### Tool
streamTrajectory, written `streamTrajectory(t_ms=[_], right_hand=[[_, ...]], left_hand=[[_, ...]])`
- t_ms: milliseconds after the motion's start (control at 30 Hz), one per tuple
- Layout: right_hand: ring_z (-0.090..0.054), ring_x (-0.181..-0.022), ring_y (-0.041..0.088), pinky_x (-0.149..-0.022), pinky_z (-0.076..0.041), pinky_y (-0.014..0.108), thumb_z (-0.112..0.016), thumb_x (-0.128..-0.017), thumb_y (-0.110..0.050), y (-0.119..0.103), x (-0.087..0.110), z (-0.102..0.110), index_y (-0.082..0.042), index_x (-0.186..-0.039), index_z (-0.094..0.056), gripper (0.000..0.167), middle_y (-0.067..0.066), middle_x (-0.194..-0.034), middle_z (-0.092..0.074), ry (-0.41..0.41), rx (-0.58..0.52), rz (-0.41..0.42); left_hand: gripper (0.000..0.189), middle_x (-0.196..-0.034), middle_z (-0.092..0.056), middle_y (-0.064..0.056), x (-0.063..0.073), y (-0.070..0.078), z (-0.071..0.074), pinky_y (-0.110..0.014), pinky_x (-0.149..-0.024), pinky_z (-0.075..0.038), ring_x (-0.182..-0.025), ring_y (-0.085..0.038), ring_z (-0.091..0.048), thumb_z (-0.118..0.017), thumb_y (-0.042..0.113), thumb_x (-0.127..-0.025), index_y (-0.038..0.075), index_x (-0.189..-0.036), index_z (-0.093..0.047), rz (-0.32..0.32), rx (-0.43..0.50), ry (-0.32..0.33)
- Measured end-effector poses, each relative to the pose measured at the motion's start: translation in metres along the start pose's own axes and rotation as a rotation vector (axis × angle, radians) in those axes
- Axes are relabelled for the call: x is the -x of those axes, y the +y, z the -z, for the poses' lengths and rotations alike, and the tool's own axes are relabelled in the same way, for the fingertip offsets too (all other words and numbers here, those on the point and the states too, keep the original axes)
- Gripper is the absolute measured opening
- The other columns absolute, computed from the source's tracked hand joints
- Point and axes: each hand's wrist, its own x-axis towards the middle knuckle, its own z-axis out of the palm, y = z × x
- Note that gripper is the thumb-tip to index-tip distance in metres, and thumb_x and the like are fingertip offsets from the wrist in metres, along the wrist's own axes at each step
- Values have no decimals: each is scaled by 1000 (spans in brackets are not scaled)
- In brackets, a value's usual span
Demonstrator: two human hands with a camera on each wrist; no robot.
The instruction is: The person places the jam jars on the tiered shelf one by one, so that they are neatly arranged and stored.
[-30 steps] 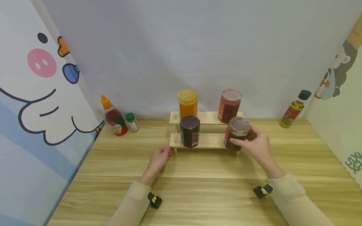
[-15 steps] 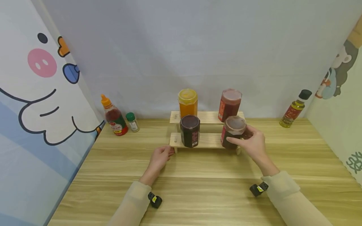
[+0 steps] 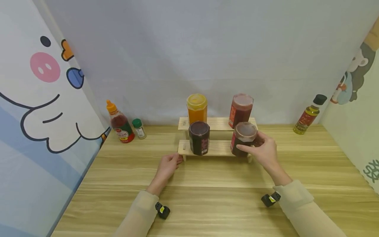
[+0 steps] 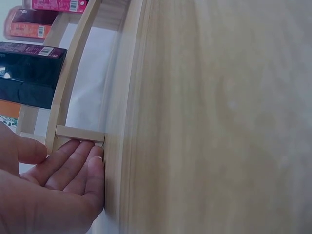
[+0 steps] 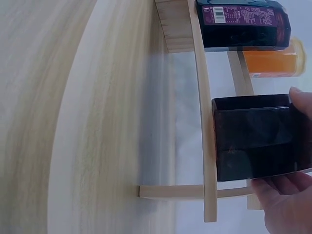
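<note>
On the front step of a two-tier wooden rack (image 3: pixel 219 147), my right hand (image 3: pixel 263 149) holds a dark jam jar (image 3: pixel 244 144), thumb on its near side and fingers behind. The right wrist view shows this jar's base (image 5: pixel 217 141) right at the step. My left hand (image 3: pixel 169 164) grips the rack's front left end, fingers (image 4: pixel 73 165) under the board against the leg and thumb just over the board's end. Another dark jar (image 3: pixel 199 140) stands at the front left. Behind are a yellow-orange jar (image 3: pixel 196 110) and a red jar (image 3: pixel 241 112).
At the back left stand a sauce bottle (image 3: pixel 122 128) with an orange nozzle and a small green-capped shaker (image 3: pixel 139 129). An oil bottle (image 3: pixel 306 118) stands at the back right. Pale fabric walls (image 3: pixel 148 65) enclose the wooden table (image 3: pixel 213 204) behind and at both sides.
My right hand has shifted the dark jar slightly left along the front step, then stayed nearly still over the last half second. My left hand has kept its place at the rack.
</note>
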Motion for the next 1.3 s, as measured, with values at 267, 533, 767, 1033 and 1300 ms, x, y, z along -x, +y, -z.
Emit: streamTrajectory(t_ms=[267,533,767,1033,1300], right_hand=[[-64,-98,15,-84,-50,24,-86,-71,-11,14,-2,3,4,-120,-61,57,18,-111,-65,-30,-13,11],[-62,-103,16,-89,-48,24,-87,-70,-17,33,-6,3,-2,-124,-61,62,13,-115,-65,-56,-28,-8],[-61,-107,22,-92,-45,26,-87,-70,-19,29,-3,6,-2,-128,-58,67,14,-118,-63,-55,-37,-25],[-56,-114,28,-94,-45,35,-82,-77,-21,30,-3,8,4,-132,-53,68,19,-124,-59,-40,-23,-33],[-54,-117,29,-95,-44,32,-80,-80,-25,34,-5,13,5,-133,-52,67,20,-126,-57,-40,-9,-59]], left_hand=[[40,-115,-63,-21,-2,-1,1,-42,-91,-48,-111,-30,-58,-41,21,-104,-10,-121,-59,-4,7,-1],[40,-118,-62,-21,-4,-2,3,-43,-92,-46,-113,-30,-57,-40,22,-104,-10,-123,-57,13,12,-11],[40,-118,-62,-21,-4,-3,4,-43,-92,-47,-113,-31,-57,-40,21,-104,-10,-123,-57,16,21,-22],[40,-119,-61,-23,-1,-2,12,-44,-93,-46,-114,-31,-56,-41,20,-104,-11,-123,-57,11,27,-26],[41,-122,-58,-26,1,-2,15,-45,-95,-44,-117,-35,-53,-42,19,-104,-14,-126,-53,18,93,-43]])
